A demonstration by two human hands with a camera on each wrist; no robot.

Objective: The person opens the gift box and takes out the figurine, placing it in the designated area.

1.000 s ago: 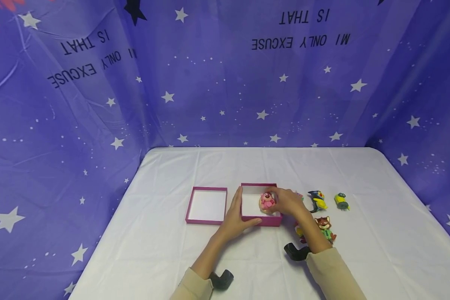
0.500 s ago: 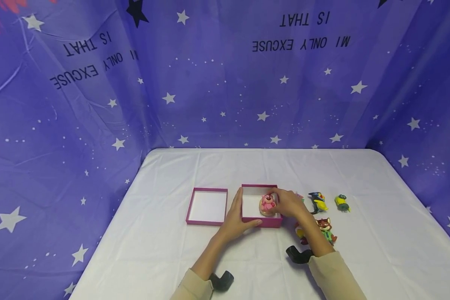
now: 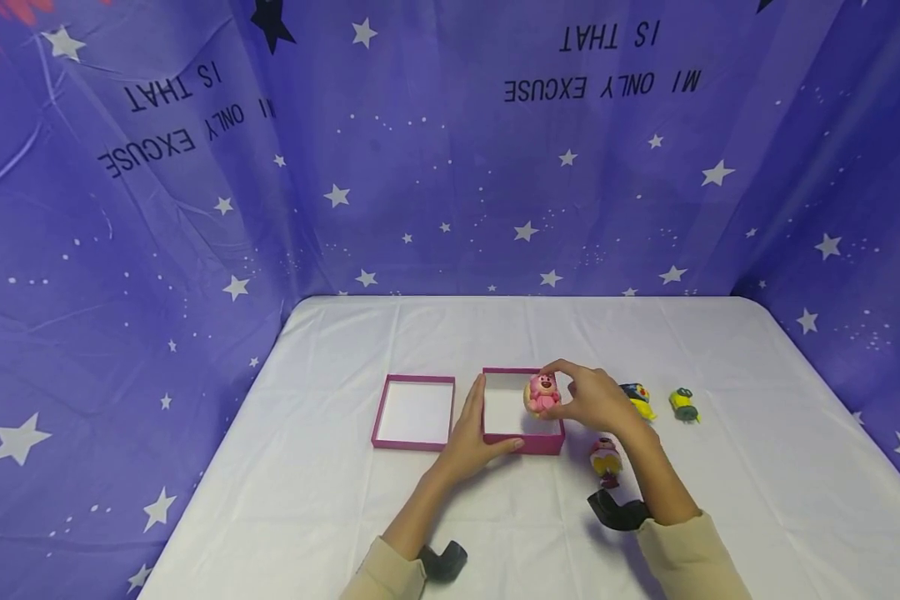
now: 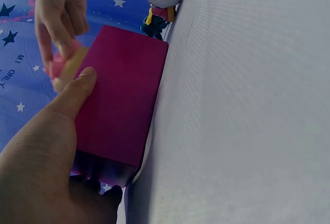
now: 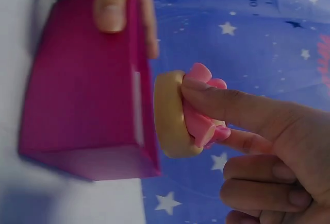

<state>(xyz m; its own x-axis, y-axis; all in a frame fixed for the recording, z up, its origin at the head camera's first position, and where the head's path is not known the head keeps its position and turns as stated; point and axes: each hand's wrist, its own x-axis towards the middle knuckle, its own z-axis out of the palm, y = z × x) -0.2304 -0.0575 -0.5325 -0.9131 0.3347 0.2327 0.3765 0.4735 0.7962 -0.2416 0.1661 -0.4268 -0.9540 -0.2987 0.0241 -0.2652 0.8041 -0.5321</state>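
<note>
With its thumb on the front wall and its fingers along the left side, my left hand [image 3: 465, 439] grips the open magenta box [image 3: 542, 445]. My right hand [image 3: 598, 400] pinches a pink bear figurine [image 3: 544, 392] between thumb and fingers. In the right wrist view, the tan round base of this figurine [image 5: 172, 113] faces the box's open top, a little apart from the rim. The part of the box's white inside that shows holds nothing; its right part is hidden by the figurine and hand.
A shallow magenta lid [image 3: 412, 446], white inside, lies left of the box. Right of the box are a figure with yellow on its front [image 3: 606, 461], a blue and yellow figure [image 3: 637, 400] partly covered by the right hand, and a green and yellow figure [image 3: 685, 405].
My right hand has lifted the pink bear figurine up and slightly right, out of the box. The right forearm now covers the fox figure. My left hand stays on the box.
</note>
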